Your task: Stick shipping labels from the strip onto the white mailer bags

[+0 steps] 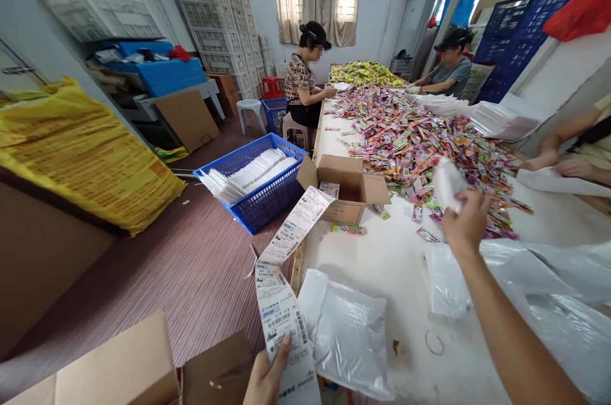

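At the bottom middle, my left hand [268, 372] pinches a long strip of printed shipping labels [282, 303] between thumb and fingers. The strip runs up, folds once and ends over an opened cardboard box [348, 211]. On the table to its right lies a filled white plastic mailing bag [346, 328]. Over at the right, my right hand [465, 220] is closed around a bunched white plastic bag [449, 182], which is slightly blurred. That hand is raised beside the edge of a heap of small colourful snack packets [391, 131].
White plastic bags [539, 290] cover the table's right side. A blue basket [258, 214] of white envelopes stands left of the table. Cardboard boxes [114, 360] sit at the lower left. Two people [305, 80] sit farther back; another person's hands [573, 168] hold a white sheet at right.
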Tool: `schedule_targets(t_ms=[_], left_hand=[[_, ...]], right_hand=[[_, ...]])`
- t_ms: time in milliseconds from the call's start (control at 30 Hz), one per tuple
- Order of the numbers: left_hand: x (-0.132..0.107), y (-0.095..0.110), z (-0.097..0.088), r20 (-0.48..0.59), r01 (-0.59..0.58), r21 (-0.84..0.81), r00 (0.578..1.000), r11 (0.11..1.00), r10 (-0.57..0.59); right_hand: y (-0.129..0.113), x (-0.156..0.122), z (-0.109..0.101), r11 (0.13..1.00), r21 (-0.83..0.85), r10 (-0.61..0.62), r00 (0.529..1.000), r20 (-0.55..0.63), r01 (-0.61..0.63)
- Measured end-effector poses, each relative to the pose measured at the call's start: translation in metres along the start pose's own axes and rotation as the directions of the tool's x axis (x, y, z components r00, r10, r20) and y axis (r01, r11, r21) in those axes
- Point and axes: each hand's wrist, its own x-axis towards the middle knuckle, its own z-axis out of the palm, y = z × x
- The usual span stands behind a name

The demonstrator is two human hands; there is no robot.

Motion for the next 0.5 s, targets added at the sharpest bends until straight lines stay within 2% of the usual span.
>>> schedule_targets(t_ms=[100, 167, 233, 267, 300, 333, 400, 433, 500], left_hand=[[-0.003, 0.004, 0.000, 0.025, 0.020, 0.040, 0.999, 0.999, -0.021], [-0.007, 0.006, 0.002, -0.021, 0.005, 0.056, 1.000, 0.998, -0.004], [-0.011, 0.008, 0.005, -0.067, -0.008, 0.056, 0.998, 0.998, 0.012], [-0.013, 0.009, 0.007, -0.069, -0.015, 0.048, 0.997, 0.999, 0.018], [-0.014, 0.010, 0.008, -0.057, -0.022, 0.041, 0.998, 0.999, 0.024], [-0.016, 0.010, 0.009, -0.039, -0.030, 0.036, 0.999, 0.999, 0.031], [-0.018, 0.010, 0.008, 0.004, -0.047, 0.032, 0.999, 0.998, 0.047], [-0.019, 0.009, 0.006, 0.023, -0.053, 0.040, 0.998, 0.998, 0.052], [-0.021, 0.006, 0.000, 0.050, -0.049, 0.070, 0.998, 0.996, 0.045]], right_hand=[[-0.012, -0.086, -0.022, 0.983, 0.090, -0.174, 0.972, 0.158, 0.161], [-0.022, -0.127, -0.027, 0.950, 0.136, -0.310, 0.899, 0.309, 0.281], [-0.031, -0.140, -0.020, 0.927, 0.119, -0.369, 0.805, 0.464, 0.355], [-0.034, -0.137, -0.013, 0.929, 0.084, -0.351, 0.779, 0.520, 0.362], [-0.034, -0.127, -0.005, 0.939, 0.029, -0.302, 0.782, 0.545, 0.342], [-0.031, -0.112, 0.002, 0.954, -0.043, -0.230, 0.815, 0.533, 0.297], [-0.021, -0.077, 0.011, 0.969, -0.175, -0.082, 0.899, 0.431, 0.172], [-0.014, -0.061, 0.010, 0.968, -0.225, -0.021, 0.934, 0.356, 0.108], [-0.002, -0.039, -0.006, 0.961, -0.275, 0.042, 0.970, 0.238, 0.026]])
